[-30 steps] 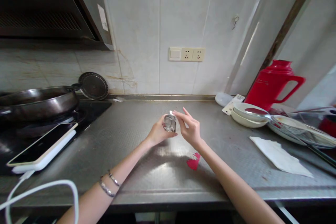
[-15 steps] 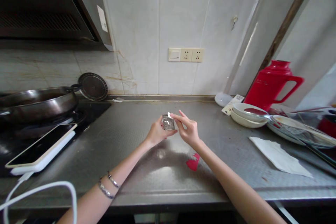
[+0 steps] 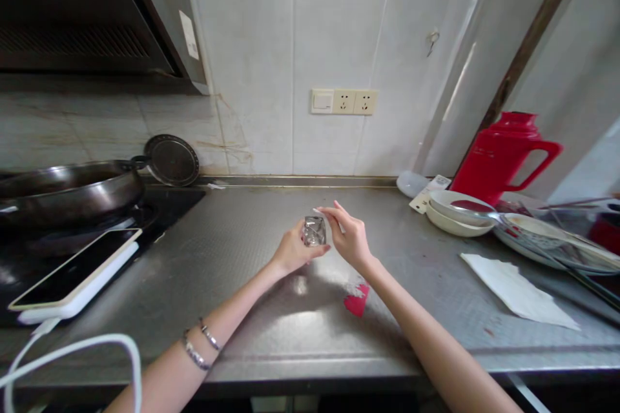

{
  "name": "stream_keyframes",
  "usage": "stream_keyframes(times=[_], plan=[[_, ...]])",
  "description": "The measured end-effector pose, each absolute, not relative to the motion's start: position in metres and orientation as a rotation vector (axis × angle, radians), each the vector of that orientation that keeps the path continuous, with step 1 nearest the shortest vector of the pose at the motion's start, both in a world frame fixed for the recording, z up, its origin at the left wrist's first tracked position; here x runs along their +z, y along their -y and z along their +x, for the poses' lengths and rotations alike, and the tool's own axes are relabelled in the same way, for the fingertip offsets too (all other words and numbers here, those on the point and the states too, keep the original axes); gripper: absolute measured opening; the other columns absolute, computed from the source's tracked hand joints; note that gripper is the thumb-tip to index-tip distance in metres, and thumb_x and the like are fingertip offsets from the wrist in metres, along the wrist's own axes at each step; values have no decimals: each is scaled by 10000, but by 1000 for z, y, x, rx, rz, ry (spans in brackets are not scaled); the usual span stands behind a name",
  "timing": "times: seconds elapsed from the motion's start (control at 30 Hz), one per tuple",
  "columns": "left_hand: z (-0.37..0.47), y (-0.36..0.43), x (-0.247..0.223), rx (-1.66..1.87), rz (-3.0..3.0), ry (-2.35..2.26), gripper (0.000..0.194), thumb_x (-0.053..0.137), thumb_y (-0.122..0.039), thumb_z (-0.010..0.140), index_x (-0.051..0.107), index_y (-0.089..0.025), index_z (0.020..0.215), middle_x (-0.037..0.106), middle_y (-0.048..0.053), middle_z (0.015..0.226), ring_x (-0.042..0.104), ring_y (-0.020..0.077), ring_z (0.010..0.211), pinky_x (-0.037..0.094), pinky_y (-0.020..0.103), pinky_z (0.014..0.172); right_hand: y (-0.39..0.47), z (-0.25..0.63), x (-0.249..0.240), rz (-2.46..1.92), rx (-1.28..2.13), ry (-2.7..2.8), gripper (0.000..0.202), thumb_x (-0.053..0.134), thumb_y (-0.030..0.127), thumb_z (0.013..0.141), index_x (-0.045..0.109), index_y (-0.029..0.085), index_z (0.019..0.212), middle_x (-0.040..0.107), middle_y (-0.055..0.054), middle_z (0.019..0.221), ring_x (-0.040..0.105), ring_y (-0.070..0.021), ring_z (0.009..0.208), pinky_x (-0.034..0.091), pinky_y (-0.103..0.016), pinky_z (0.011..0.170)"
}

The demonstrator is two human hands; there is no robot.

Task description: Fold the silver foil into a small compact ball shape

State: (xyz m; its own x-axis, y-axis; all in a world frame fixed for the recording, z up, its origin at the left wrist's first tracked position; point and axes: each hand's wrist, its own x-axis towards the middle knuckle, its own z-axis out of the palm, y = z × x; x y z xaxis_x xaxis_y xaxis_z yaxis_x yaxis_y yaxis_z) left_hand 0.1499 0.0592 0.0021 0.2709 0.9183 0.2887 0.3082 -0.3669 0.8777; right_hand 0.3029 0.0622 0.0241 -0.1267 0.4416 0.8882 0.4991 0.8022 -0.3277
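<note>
My left hand (image 3: 292, 250) is closed around a small square clear glass container (image 3: 315, 232), held above the steel counter, with the thumb along its lower edge. My right hand (image 3: 349, 235) is at the container's upper right corner. Its thumb and forefinger are pinched together on a small white piece (image 3: 317, 210), perhaps tissue, mostly hidden by the fingertips. Below the hands, a red heart-shaped piece (image 3: 356, 302) with a ragged silvery top edge lies on the counter (image 3: 232, 258).
A steel pan (image 3: 97, 187) sits on the stove at left, near a phone (image 3: 77, 268) on a white block with a cable. At right are a red thermos (image 3: 501, 158), stacked white bowls (image 3: 458, 222), a plate with utensils, and a white paper napkin (image 3: 518, 290).
The glass container and my left hand have shifted slightly right and down, and the container has turned more upright. My right fingertips have shifted right along its top; less of the white piece shows.
</note>
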Motion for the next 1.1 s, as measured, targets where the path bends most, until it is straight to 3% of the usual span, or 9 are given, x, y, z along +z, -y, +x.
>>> stream_keyframes(times=[0.27, 0.43, 0.8, 1.1], plan=[[149, -59, 5, 1085, 1938, -1212, 548, 739, -434, 638, 586, -154, 1084, 684, 19, 741, 613, 139, 556, 442, 207, 486, -63, 307, 24, -741, 107, 1915, 273, 452, 158, 907, 672, 236, 1048, 738, -3, 986, 637, -214, 1086, 483, -400, 1015], [150, -58, 8, 1039, 1901, -1265, 483, 719, -444, 647, 608, -158, 1019, 676, 10, 687, 597, 136, 478, 425, 209, 450, -63, 305, 21, -613, 100, 1942, 304, 441, 136, 909, 652, 252, 1094, 726, -2, 1042, 695, -170, 954, 423, -462, 1074], [149, -58, 15, 1031, 1861, -1315, 375, 696, -421, 664, 638, -153, 920, 594, -31, 518, 578, 146, 413, 401, 210, 431, -60, 309, 22, -493, -66, 2060, 410, 396, 60, 886, 565, 245, 1212, 666, -65, 1183, 629, -170, 1098, 414, -496, 1071], [148, -57, 18, 998, 1938, -1267, 234, 625, -358, 723, 644, -175, 867, 574, -43, 475, 579, 146, 396, 405, 206, 445, -52, 305, 25, -422, -81, 2080, 401, 397, 48, 860, 583, 232, 1164, 721, -35, 1010, 690, -160, 936, 485, -463, 1018]])
